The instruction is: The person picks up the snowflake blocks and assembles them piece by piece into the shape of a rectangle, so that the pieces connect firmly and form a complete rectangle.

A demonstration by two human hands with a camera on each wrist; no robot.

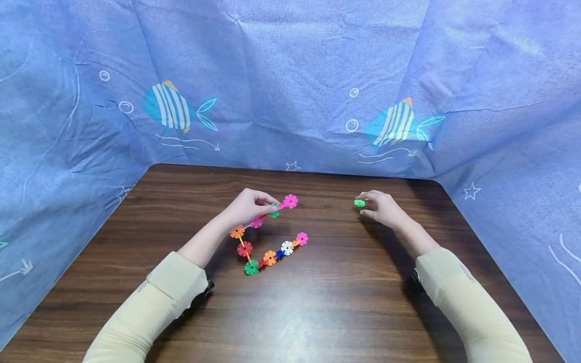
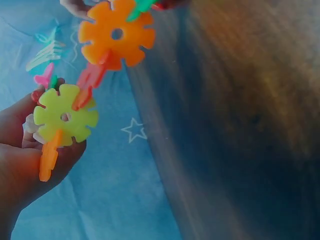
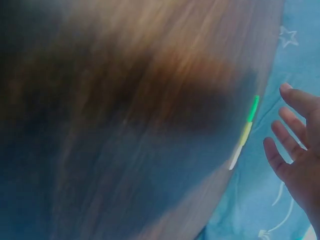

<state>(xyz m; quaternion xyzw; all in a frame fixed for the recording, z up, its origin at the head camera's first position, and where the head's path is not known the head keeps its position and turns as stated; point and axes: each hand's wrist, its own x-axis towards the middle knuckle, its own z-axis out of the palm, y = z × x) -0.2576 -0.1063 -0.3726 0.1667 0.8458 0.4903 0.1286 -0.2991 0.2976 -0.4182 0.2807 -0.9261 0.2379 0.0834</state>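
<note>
In the head view my left hand (image 1: 248, 206) pinches a chain of interlocking plastic flower discs (image 1: 270, 258) near a green disc (image 1: 275, 212), with a bright pink disc (image 1: 291, 201) at the end beyond the fingertips. The rest of the chain bends down and round to the right. The left wrist view shows an orange disc (image 2: 100, 40) and a yellow-green disc (image 2: 75, 122) close up, partly covering the hand. Off to the right, my right hand (image 1: 383, 209) hovers with parted fingers beside a loose green disc (image 1: 359, 203). From the right wrist, yellow (image 3: 245, 134) and white discs (image 3: 235, 157) show edge-on by it.
A dark wood-grain table (image 1: 317, 302) with rounded far corners carries everything. Behind it and at both sides hangs a blue cloth (image 1: 290, 91) printed with striped fish, stars and bubbles. The loose discs lie close to the table's far edge.
</note>
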